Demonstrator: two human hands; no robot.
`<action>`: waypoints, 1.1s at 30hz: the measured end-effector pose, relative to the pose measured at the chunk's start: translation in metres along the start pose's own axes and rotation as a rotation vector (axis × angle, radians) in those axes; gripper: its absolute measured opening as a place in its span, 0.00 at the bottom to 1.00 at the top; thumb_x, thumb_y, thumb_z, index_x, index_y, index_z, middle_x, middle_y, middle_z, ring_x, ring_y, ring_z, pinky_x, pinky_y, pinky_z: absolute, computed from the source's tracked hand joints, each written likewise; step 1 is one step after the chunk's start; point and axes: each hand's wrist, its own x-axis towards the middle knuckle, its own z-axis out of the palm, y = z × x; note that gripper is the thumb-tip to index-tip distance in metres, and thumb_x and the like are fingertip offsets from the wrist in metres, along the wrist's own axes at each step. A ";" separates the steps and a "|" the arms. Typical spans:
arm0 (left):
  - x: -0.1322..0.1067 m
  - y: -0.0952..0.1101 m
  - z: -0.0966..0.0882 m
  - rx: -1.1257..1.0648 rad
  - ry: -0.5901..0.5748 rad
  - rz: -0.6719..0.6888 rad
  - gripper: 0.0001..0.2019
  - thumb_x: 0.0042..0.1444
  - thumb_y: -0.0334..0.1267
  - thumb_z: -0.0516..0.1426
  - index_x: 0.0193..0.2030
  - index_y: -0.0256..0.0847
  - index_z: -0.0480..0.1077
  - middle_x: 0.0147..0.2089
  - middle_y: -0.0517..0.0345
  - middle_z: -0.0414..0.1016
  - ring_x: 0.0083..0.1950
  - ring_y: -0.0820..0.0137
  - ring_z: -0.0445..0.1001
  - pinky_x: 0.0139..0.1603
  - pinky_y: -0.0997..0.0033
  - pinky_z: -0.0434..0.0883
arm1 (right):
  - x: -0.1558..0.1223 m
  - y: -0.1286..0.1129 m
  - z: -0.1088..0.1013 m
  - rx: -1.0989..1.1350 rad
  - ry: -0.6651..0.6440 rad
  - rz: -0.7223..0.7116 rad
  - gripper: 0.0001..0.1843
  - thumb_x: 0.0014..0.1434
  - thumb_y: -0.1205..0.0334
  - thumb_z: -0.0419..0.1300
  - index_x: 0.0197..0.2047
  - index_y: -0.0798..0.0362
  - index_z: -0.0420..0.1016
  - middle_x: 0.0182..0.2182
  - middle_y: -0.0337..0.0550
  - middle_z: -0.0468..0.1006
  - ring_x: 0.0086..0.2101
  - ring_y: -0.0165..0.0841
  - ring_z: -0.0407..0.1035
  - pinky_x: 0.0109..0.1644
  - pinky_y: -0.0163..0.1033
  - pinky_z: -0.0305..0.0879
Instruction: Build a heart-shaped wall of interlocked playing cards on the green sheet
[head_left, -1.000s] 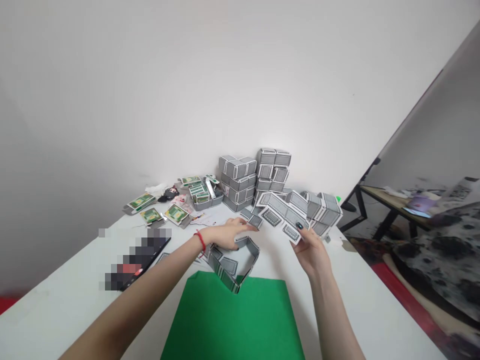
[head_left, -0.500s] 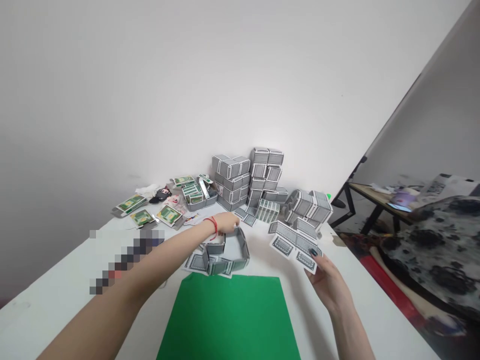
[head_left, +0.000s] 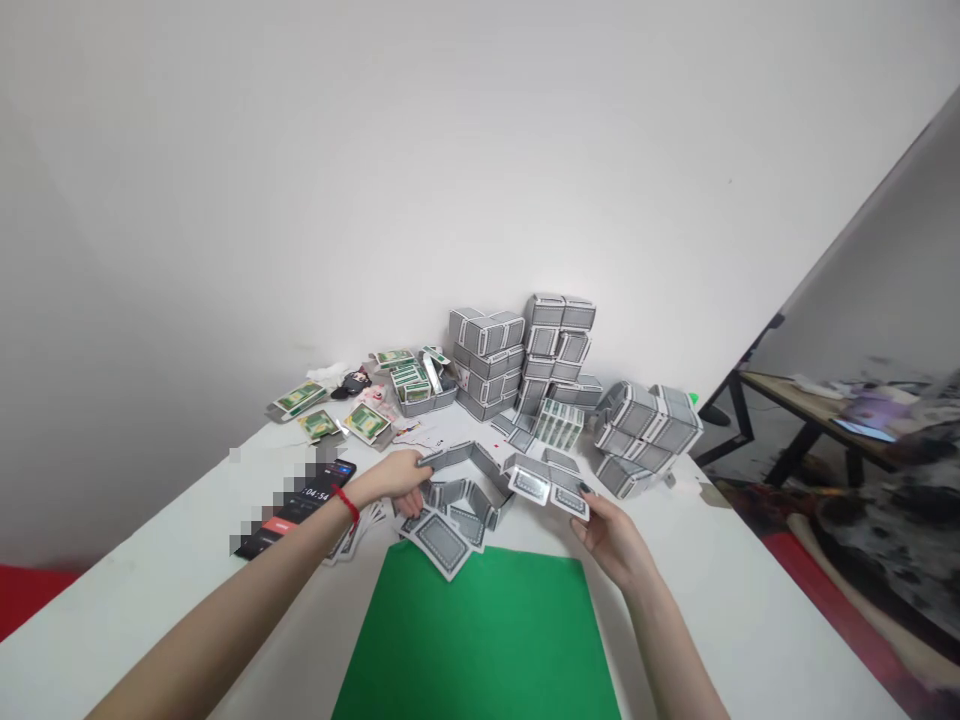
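Observation:
My left hand (head_left: 403,484) is closed on the left end of a bent strip of folded playing cards (head_left: 469,458), grey-patterned backs showing. Inside and below that strip lie more cards, among them a flat one (head_left: 444,543) that overlaps the edge of a green sheet (head_left: 480,635). On the right, my right hand (head_left: 613,535) pinches the near right corner of a second piece made of joined, folded playing cards (head_left: 551,480). Its left end comes close to the strip; whether they touch, I cannot tell.
Stacked card blocks (head_left: 487,365) and a taller stack (head_left: 559,340) stand against the wall. A tilted card block (head_left: 651,425) is at right. Green card boxes (head_left: 367,422) and a phone (head_left: 304,510) lie at left, beside fanned cards (head_left: 360,530).
My left hand has drawn back to the left and toward me, and the strip's shape has opened out. My right hand has shifted left with its folded cards. The view has turned slightly left.

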 end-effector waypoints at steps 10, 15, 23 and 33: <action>-0.031 -0.015 0.014 0.186 0.168 0.456 0.49 0.35 0.54 0.63 0.64 0.41 0.50 0.59 0.40 0.60 0.56 0.53 0.65 0.53 0.56 0.64 | 0.030 0.018 0.011 0.195 -0.073 -0.175 0.08 0.45 0.69 0.62 0.32 0.52 0.73 0.33 0.37 0.80 0.37 0.31 0.74 0.51 0.44 0.68; -0.012 -0.015 0.052 0.115 0.192 0.609 0.48 0.39 0.44 0.63 0.65 0.40 0.44 0.65 0.42 0.49 0.65 0.55 0.51 0.64 0.54 0.52 | 0.054 0.043 0.036 0.162 -0.020 -0.290 0.09 0.42 0.70 0.62 0.31 0.52 0.72 0.29 0.34 0.79 0.32 0.28 0.74 0.41 0.34 0.71; -0.031 -0.021 0.057 0.229 0.523 0.668 0.38 0.47 0.42 0.58 0.63 0.37 0.48 0.63 0.39 0.53 0.65 0.51 0.49 0.62 0.45 0.51 | 0.054 0.054 0.024 0.265 -0.006 -0.269 0.10 0.44 0.71 0.61 0.32 0.53 0.74 0.32 0.37 0.80 0.34 0.29 0.74 0.42 0.35 0.71; -0.071 -0.020 0.083 0.608 -0.204 0.907 0.30 0.55 0.55 0.49 0.64 0.50 0.53 0.66 0.51 0.53 0.66 0.53 0.51 0.64 0.47 0.48 | 0.054 0.057 0.009 0.254 0.017 -0.272 0.08 0.45 0.69 0.60 0.32 0.54 0.74 0.35 0.41 0.80 0.39 0.35 0.74 0.49 0.45 0.69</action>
